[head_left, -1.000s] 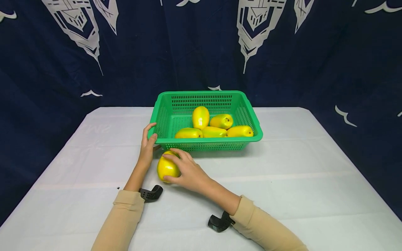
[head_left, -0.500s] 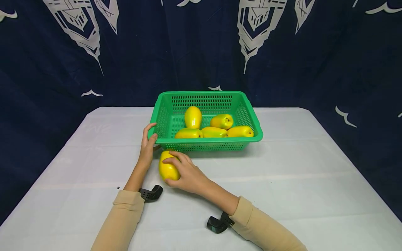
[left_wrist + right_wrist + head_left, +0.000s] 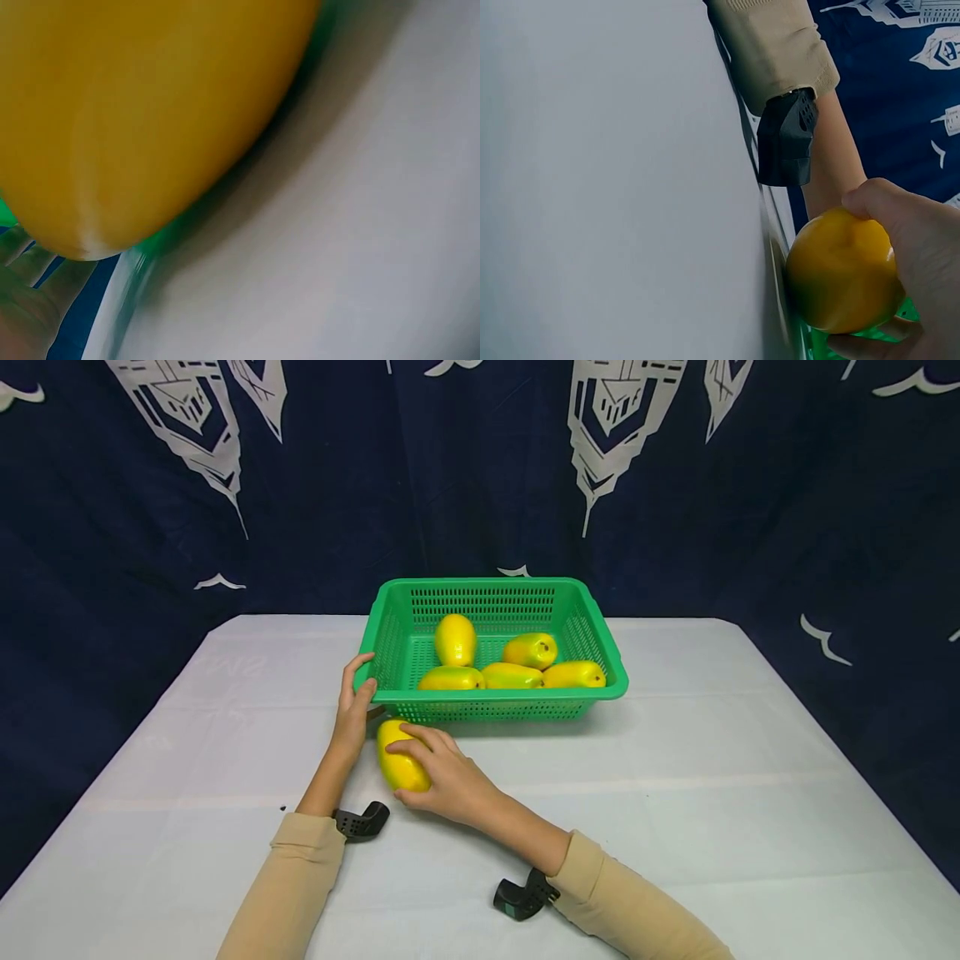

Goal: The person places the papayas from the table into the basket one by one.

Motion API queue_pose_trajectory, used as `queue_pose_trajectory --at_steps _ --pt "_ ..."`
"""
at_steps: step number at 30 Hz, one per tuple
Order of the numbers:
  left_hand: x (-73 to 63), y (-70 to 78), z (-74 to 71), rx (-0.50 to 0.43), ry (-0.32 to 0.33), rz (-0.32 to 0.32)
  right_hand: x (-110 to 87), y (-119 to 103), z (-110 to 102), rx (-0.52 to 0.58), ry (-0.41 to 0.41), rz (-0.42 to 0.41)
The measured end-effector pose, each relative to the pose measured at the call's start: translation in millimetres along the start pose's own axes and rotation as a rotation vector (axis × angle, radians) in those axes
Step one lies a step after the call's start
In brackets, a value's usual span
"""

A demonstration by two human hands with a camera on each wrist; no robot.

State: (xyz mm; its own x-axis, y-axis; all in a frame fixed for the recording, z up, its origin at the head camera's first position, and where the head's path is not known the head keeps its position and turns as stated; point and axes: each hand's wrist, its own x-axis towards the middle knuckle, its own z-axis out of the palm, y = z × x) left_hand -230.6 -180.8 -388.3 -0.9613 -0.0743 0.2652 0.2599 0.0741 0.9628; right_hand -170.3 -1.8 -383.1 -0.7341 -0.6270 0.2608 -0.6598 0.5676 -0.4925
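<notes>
My right hand [image 3: 453, 781] holds a glossy yellow mango [image 3: 399, 758] in front of the green basket's near left corner, thumb on the near side and fingers over the far side. In the right wrist view the mango [image 3: 844, 274] sits between thumb and fingers. At the basket's left end, my left hand [image 3: 351, 714] grips the rim, with some of its fingers hidden behind the wall. The green plastic basket [image 3: 495, 695] contains several yellow-green mangoes [image 3: 512, 676], and one yellower mango [image 3: 455, 641] lies behind the front row. A mango [image 3: 142, 112] fills much of the left wrist view.
Under everything is a white-covered table [image 3: 712, 793]. Behind its far edge hangs a dark blue curtain [image 3: 465, 485] with white drawings. Each wrist carries a black camera mount, the left one [image 3: 362, 823] close to the held mango and the right one [image 3: 525, 895] nearer the front.
Inside the basket, the yellower mango has rolled to the left. The mango in my right hand has tilted slightly, its top leaning left. My left hand stays on the rim.
</notes>
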Motion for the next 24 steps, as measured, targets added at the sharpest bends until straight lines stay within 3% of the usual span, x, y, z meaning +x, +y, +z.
queue_pose_trajectory --at_steps 7,15,24 --pt "-0.4 1.5 0.7 0.021 -0.008 -0.006 -1.0 -2.9 -4.2 -0.016 -0.035 0.019" --pt "-10.1 26.7 6.4 0.079 0.004 0.012 -1.6 -9.2 -15.9 0.002 -0.059 0.008" --pt "-11.5 31.7 7.3 0.088 0.011 0.02 -2.3 -15.0 -32.3 0.018 -0.051 -0.034"
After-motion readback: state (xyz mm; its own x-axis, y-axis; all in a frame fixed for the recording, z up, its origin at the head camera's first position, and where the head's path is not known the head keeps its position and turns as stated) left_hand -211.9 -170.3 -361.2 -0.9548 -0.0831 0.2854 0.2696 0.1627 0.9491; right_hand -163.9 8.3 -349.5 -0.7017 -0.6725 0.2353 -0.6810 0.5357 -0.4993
